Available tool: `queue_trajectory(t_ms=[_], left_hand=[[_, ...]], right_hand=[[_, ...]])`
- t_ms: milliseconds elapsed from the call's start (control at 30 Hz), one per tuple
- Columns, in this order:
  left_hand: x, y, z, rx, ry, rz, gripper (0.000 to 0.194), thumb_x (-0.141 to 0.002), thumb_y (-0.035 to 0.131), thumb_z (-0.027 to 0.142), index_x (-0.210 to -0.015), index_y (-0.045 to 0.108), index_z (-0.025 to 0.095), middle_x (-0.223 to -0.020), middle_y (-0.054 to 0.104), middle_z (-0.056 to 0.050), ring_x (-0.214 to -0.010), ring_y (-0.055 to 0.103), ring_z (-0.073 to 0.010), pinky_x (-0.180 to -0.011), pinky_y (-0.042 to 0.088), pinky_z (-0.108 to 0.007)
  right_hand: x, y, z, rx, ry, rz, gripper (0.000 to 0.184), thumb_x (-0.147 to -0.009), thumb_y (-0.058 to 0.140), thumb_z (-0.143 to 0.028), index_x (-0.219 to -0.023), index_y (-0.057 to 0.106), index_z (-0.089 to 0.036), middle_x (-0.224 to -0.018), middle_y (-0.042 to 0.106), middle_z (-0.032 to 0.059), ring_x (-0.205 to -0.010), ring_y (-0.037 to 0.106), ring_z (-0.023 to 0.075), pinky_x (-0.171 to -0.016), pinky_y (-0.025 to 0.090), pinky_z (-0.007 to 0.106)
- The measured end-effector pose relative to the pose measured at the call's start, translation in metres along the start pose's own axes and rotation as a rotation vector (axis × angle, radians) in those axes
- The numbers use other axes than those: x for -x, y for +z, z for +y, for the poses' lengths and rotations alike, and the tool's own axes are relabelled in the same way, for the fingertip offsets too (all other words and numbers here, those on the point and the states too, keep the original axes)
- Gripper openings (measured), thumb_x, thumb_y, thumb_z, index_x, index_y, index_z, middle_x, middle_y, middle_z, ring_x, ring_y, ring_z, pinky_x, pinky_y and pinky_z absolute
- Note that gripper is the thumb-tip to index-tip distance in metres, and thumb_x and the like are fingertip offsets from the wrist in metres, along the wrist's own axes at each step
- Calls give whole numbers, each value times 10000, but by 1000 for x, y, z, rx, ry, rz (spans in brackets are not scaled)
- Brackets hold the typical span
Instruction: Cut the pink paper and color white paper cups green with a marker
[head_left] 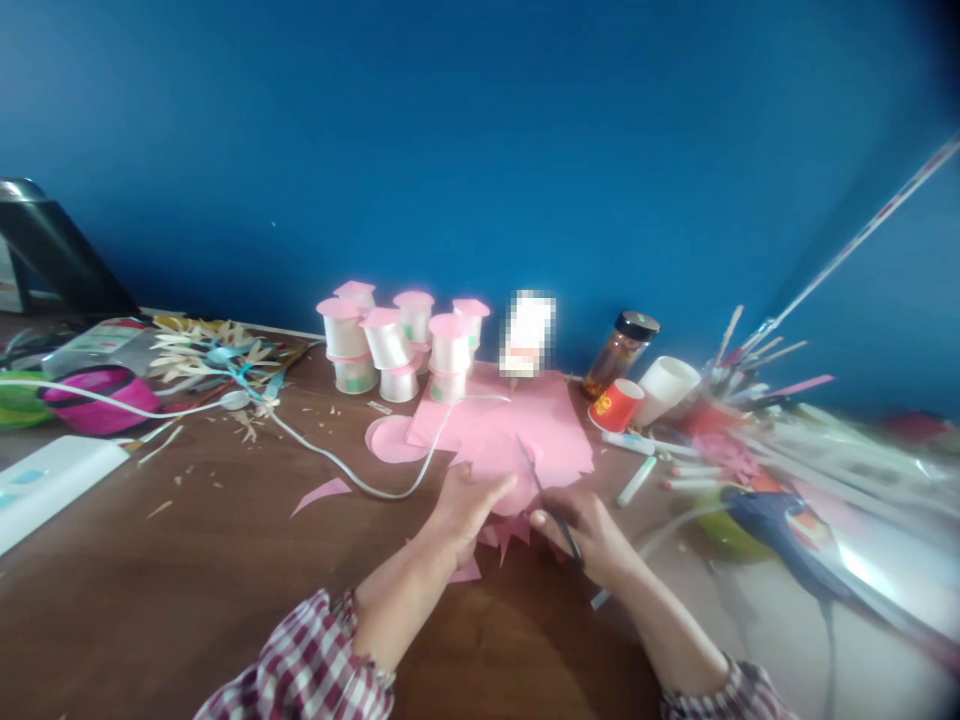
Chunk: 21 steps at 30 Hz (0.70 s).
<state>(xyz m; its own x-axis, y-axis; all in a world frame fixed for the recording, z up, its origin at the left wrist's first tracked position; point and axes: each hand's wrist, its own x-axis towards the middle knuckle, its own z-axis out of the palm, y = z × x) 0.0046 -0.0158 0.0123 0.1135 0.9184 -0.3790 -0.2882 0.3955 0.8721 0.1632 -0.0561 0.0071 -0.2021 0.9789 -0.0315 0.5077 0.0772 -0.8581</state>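
Observation:
Between thumb and fingers, my left hand [472,505] grips a piece of pink paper [516,490]. My right hand [589,535] is closed on a pair of scissors [564,530]; the blades point up and away, at the right edge of that paper. Beneath and beyond lie larger pink sheets [540,405] on the brown table. A round pink cutout [394,440] rests left of the sheets. Pink scraps [510,540] lie just under my hands, with another scrap [321,492] farther left. The exact cutting spot is partly blurred.
Behind the sheets stand several stacked white paper cups [386,345] with pink tops. A white cable [352,485] curves across the table. At right are a dark-lidded jar [622,350], a red cup [616,403], markers [637,480] and a blue glue gun [787,530]. A white power strip [60,485] sits left.

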Motion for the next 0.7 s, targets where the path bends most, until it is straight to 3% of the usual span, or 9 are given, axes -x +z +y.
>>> queue_trajectory(t_ms=[467,700], left_hand=[[3,2,3,-14,-19,47,235,-551,750,180,-753,651,109,-610,656,-56,-547,616,-178,-466,456,-254],[-1,-1,-2,6,-6,11,287,-531,769,214,-769,664,93,-644,672,-80,-583,629,-196,-505,481,-280]], right_hand=[[0,-1,0,9,9,2,398,-804,577,-530,-684,611,-152,-447,501,-40,-391,459,90,-403,358,187],[0,-1,0,21,3,36,409,-809,571,-533,-658,607,-155,-427,494,-43,-381,448,88,-397,347,187]])
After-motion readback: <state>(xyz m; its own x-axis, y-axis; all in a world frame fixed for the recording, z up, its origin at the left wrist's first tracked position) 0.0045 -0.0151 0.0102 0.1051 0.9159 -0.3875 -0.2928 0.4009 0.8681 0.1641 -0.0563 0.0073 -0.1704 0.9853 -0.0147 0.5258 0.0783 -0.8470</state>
